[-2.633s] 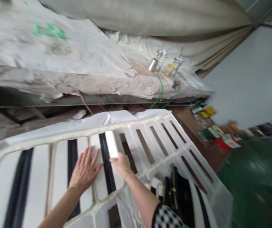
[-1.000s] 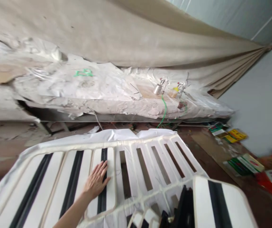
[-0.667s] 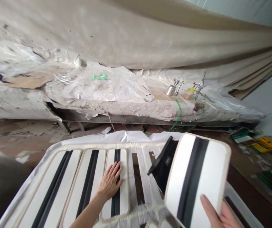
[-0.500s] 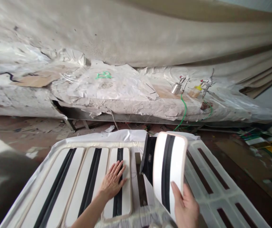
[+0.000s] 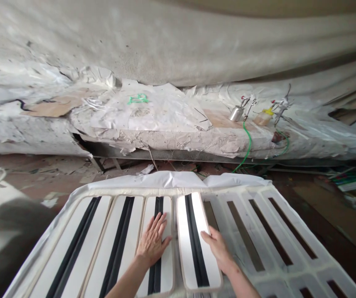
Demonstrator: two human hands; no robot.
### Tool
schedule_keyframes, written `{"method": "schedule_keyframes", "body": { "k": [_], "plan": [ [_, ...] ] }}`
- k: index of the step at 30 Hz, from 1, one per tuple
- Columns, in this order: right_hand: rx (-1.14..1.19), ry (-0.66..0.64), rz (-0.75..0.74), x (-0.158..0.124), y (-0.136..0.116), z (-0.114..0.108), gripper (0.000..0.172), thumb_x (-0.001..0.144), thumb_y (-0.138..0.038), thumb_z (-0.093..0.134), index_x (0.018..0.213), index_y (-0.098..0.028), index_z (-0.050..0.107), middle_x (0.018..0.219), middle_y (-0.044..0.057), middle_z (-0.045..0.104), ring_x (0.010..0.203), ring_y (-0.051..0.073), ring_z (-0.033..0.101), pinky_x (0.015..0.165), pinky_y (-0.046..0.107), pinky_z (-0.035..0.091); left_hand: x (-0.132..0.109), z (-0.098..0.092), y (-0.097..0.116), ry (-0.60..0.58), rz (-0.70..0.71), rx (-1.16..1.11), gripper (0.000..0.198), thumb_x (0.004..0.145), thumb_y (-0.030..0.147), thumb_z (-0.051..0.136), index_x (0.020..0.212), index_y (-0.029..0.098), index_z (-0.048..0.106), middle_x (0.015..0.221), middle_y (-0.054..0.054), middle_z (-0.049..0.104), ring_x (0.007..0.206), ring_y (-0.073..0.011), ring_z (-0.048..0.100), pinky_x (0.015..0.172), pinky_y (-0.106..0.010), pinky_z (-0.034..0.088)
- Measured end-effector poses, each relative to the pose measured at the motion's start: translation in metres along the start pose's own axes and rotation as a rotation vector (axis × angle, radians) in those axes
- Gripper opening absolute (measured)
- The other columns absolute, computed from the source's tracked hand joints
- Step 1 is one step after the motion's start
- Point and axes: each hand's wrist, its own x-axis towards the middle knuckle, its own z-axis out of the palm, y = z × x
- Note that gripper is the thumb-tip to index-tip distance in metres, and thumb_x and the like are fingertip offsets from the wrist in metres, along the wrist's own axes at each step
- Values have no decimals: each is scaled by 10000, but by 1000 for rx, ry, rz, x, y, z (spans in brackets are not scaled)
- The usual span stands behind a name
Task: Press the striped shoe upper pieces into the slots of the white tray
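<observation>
My left hand (image 5: 153,242) lies flat, fingers spread, on a white padded panel (image 5: 167,269) with a black centre strip and beige edging. My right hand (image 5: 217,246) grips the right edge of a similar white panel (image 5: 194,244), thumb on top and fingers hidden underneath. This held panel sits just right of the first, slightly askew, with a narrow gap between them. Whether it rests fully on the surface, I cannot tell. Two wider panels of the same look, one at the far left (image 5: 61,248) and one beside it (image 5: 117,244), lie in the row.
A white-covered table (image 5: 269,252) with dark slots extends to the right. Behind it runs a bench (image 5: 165,138) draped in stained sheeting. On that stand a metal-cup spray gun (image 5: 236,112), a yellow-lidded one (image 5: 264,118) and a green hose (image 5: 248,142).
My right hand has lowered the panel from a raised, tilted pose to beside my left hand's panel. Its black underside no longer shows. My left hand stays on its panel.
</observation>
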Motion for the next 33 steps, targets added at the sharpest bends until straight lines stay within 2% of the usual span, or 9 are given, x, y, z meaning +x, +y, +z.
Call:
{"method": "schedule_keyframes", "body": {
  "k": [7, 10, 16, 20, 24, 29, 33],
  "plan": [
    [144, -131, 56, 9, 26, 5, 474, 750, -563, 655, 989, -156, 705, 907, 75, 765, 915, 278, 698, 842, 376, 533, 7, 9, 8, 34, -95, 26, 693, 940, 664, 448, 1463, 210, 486, 1516, -43, 479, 1366, -280, 471, 1080, -480, 447],
    [136, -129, 58, 15, 33, 7, 429, 758, -510, 644, 969, -140, 695, 902, 85, 768, 906, 283, 696, 842, 375, 521, 10, 11, 11, 42, -104, 30, 714, 920, 696, 455, 1469, 241, 491, 1498, -70, 500, 1343, -309, 490, 1064, -508, 441],
    [66, -111, 29, 30, 34, 10, 361, 768, -453, 615, 917, -136, 703, 905, 76, 770, 908, 268, 686, 820, 344, 498, 12, 8, 12, 15, -37, 57, 743, 925, 700, 430, 1525, 262, 408, 1566, -87, 397, 1377, -343, 457, 1051, -542, 443],
    [31, -154, 16, 32, 33, 10, 437, 776, -460, 579, 1018, -121, 712, 900, 72, 777, 907, 271, 702, 828, 358, 519, 19, 12, 14, -46, 85, 28, 718, 973, 613, 410, 1573, 237, 294, 1617, -63, 290, 1455, -301, 363, 1117, -474, 418],
    [-124, -106, 51, 33, 31, 9, 389, 795, -429, 573, 986, -128, 726, 899, 91, 780, 895, 281, 708, 800, 371, 520, 26, 24, 24, -64, 122, -44, 689, 990, 555, 409, 1570, 200, 297, 1623, -48, 271, 1482, -277, 313, 1155, -446, 388],
    [-392, -60, 89, 36, 29, 9, 233, 874, -348, 643, 951, -139, 712, 939, 82, 760, 902, 218, 694, 835, 373, 521, 26, 31, 45, -101, 3, -139, 686, 989, 537, 424, 1528, 116, 376, 1620, -97, 264, 1505, -302, 250, 1214, -499, 293],
    [-576, -56, 98, 37, 28, 13, 263, 941, -391, 611, 941, -139, 685, 934, 64, 736, 886, 202, 688, 831, 393, 542, 25, 32, 54, -180, 12, -203, 691, 989, 552, 410, 1551, 155, 342, 1628, -80, 249, 1516, -293, 222, 1235, -507, 236]
  ]
}}
